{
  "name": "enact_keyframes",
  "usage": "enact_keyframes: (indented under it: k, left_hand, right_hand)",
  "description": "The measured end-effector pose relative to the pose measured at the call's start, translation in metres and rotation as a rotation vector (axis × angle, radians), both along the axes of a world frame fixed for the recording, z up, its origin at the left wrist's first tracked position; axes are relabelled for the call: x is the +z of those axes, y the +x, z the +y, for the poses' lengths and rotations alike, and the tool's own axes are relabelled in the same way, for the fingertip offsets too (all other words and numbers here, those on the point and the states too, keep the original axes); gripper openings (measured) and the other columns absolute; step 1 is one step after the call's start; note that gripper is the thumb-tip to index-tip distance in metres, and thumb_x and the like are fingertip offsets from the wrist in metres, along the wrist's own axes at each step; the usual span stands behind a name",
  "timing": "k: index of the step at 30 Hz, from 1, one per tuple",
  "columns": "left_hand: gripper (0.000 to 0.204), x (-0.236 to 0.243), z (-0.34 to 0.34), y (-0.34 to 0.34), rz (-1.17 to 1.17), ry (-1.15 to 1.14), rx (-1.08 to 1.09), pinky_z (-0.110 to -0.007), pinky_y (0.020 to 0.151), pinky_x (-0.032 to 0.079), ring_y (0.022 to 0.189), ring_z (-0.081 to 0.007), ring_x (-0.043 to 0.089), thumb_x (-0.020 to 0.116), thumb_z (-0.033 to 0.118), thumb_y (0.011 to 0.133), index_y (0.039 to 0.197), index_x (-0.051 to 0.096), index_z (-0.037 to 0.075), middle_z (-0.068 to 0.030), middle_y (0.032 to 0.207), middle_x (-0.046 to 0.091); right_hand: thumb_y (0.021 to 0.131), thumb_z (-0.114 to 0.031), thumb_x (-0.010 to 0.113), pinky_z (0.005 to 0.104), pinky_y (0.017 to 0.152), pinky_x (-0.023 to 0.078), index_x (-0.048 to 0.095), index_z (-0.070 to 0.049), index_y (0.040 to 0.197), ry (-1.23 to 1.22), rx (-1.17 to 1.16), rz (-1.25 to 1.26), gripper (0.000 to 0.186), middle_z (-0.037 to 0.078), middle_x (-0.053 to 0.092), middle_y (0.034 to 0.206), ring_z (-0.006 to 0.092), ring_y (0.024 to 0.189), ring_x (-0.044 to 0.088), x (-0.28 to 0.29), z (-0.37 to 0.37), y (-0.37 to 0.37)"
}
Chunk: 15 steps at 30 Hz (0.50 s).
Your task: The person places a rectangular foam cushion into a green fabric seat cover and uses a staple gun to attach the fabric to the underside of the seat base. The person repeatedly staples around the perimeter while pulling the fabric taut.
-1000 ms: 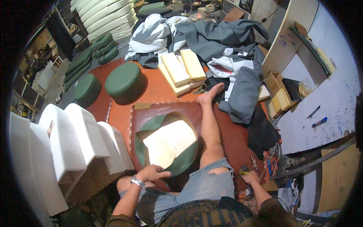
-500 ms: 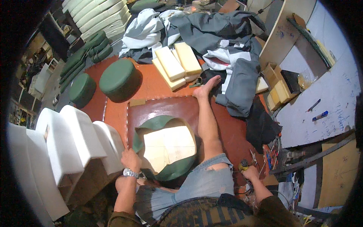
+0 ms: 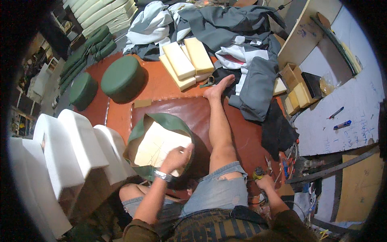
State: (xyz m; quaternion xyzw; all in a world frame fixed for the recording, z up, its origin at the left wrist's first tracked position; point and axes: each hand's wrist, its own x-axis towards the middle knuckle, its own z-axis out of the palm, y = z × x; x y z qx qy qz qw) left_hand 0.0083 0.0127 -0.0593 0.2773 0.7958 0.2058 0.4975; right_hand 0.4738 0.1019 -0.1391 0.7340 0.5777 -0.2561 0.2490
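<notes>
My left hand (image 3: pixel 176 157) grips the right rim of a round piece with a pale wooden board (image 3: pixel 155 139) inside a loose green band (image 3: pixel 165 120); its fingertips are partly hidden. A wristwatch (image 3: pixel 162 175) is on that arm. The round piece lies on a brown padded mat (image 3: pixel 199 121) beside my outstretched bare leg (image 3: pixel 219 139). At my right, my right hand (image 3: pixel 264 182) is closed on a yellow-and-black hand tool (image 3: pixel 258 173) with a hose or cord, near scissors and other small tools.
Two green round cushions (image 3: pixel 121 78) sit beyond. White foam-covered forms (image 3: pixel 80 145) stand left. Foam blocks (image 3: pixel 179 60) and heaped grey fabric (image 3: pixel 229 24) are ahead. At right are a white board (image 3: pixel 334 137) with pens, a curved strip (image 3: pixel 322 171) and cardboard (image 3: pixel 358 189).
My left hand has moved from the left rim to the right rim of the round piece, which has turned and shifted. My right hand still holds the tool low at the right.
</notes>
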Motion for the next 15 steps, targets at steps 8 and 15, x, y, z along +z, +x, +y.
enact_keyframes:
  k: [8, 15]
  left_hand:
    - [0.032, -0.005, -0.024, 0.024, 0.632, 0.082, -0.235, -0.054, 0.098, 0.054, 0.132, -0.0429, 0.056, 0.081, 0.035, 0.085, 0.097, 0.082, 0.006, -0.0200, 0.140, 0.062]
    - [0.037, -0.013, -0.027, 0.005, 0.713, 0.112, -0.333, -0.066, 0.116, 0.037, 0.143, -0.0482, 0.045, 0.079, 0.041, 0.089, 0.110, 0.082, 0.011, -0.0175, 0.158, 0.049]
  right_hand:
    - [0.083, -0.050, 0.080, 0.0484, 0.097, 0.056, 0.076, 0.000, 0.115, -0.075, 0.039, 0.092, 0.060, 0.023, 0.075, 0.120, 0.0395, 0.113, 0.072, 0.002, 0.000, 0.001]
    - [0.084, -0.047, 0.082, 0.0458, 0.091, 0.057, 0.077, -0.006, 0.118, 0.173, 0.300, 0.478, 0.053, 0.020, 0.078, 0.107, 0.0372, 0.103, 0.075, 0.051, 0.030, -0.066]
